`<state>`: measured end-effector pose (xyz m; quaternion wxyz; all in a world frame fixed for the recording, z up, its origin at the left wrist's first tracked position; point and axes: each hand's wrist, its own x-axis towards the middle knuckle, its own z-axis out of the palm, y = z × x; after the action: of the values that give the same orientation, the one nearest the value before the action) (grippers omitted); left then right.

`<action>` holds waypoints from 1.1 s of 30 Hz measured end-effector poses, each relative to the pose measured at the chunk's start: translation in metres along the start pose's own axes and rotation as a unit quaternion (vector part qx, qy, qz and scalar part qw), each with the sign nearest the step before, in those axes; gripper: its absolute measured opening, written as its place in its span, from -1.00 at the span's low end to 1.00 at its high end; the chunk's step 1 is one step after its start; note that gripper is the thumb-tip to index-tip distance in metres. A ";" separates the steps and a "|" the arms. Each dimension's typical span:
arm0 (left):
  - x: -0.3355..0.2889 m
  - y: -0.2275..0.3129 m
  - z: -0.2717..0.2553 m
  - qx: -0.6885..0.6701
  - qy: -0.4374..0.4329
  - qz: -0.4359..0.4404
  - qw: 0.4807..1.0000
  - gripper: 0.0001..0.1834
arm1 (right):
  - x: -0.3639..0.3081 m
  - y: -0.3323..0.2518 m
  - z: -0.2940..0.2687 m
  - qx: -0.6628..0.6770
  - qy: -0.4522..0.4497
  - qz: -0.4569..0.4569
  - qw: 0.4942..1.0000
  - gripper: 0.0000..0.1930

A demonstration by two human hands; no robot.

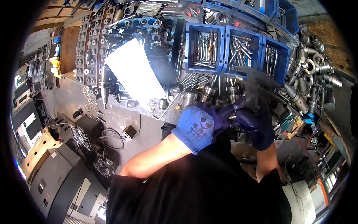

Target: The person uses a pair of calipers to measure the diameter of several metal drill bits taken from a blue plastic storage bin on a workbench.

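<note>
Both my hands wear blue knit gloves with dark purple coated palms and fingers. My left hand (203, 121) is closed, its fingertips meeting those of the right hand; what they pinch is mostly hidden. A small brass-coloured bit (233, 117) shows between the two hands. My right hand (258, 128) is closed around a grey metal tool (257, 84), smeared by motion, with a crosswise end pointing away from me. Just beyond the hands stand several metal tool holders (209, 91). Blue bins of drill bits (204, 69) lie behind them.
A white paper sheet (138, 72) lies on the bench at left, beside a rack of collets (91, 56). Tapered tool holders (298, 97) pile up at right. More blue bins (259, 11) stand at the back. A grey machine (56, 186) is at lower left.
</note>
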<state>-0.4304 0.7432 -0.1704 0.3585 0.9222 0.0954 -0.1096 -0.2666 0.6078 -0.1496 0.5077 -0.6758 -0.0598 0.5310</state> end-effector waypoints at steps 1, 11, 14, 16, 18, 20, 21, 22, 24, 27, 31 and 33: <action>0.004 -0.001 -0.002 -0.025 0.019 0.000 1.000 -0.36 | 0.002 0.000 -0.004 0.002 0.005 -0.017 1.000 -0.78; 0.039 -0.045 -0.005 -0.197 0.253 -0.129 0.938 -0.61 | 0.019 0.010 -0.032 -0.035 0.262 -0.130 0.956 -0.64; 0.063 -0.051 -0.004 -0.035 0.246 -0.181 0.952 -0.62 | 0.039 0.018 -0.037 -0.045 0.320 -0.149 0.935 -0.65; 0.085 -0.052 -0.015 0.072 0.153 -0.221 0.960 -0.69 | 0.043 0.014 -0.037 -0.035 0.314 -0.140 0.938 -0.66; 0.110 -0.059 -0.016 0.030 0.130 -0.280 0.951 -0.77 | 0.042 0.001 -0.028 -0.009 0.293 -0.122 0.948 -0.67; 0.119 -0.057 -0.026 0.025 0.067 -0.310 0.948 -0.71 | 0.039 -0.003 -0.025 0.006 0.283 -0.106 0.953 -0.68; 0.123 -0.060 -0.023 0.026 0.072 -0.310 0.948 -0.70 | 0.039 0.000 -0.025 0.004 0.290 -0.102 0.952 -0.69; 0.127 -0.062 -0.021 0.028 0.078 -0.310 0.947 -0.68 | 0.039 0.002 -0.025 0.003 0.295 -0.098 0.950 -0.69; 0.131 -0.062 -0.021 0.020 0.084 -0.327 0.941 -0.72 | 0.039 0.000 -0.021 -0.019 0.313 -0.104 0.944 -0.68; 0.131 -0.062 -0.029 0.017 0.065 -0.322 0.944 -0.80 | 0.038 -0.004 -0.017 -0.009 0.299 -0.105 0.948 -0.76; 0.118 -0.063 -0.038 0.008 0.068 -0.315 0.947 -0.83 | 0.037 -0.006 -0.016 0.022 0.267 -0.131 0.955 -0.79; 0.101 -0.067 -0.041 0.005 0.062 -0.309 0.949 -0.82 | 0.040 -0.001 -0.015 0.001 0.275 -0.165 0.947 -0.81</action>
<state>-0.3453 0.8294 -0.2116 0.2959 0.8543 0.3970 -0.1582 -0.2371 0.6235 -0.1765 0.5854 -0.7759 -0.0277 0.2335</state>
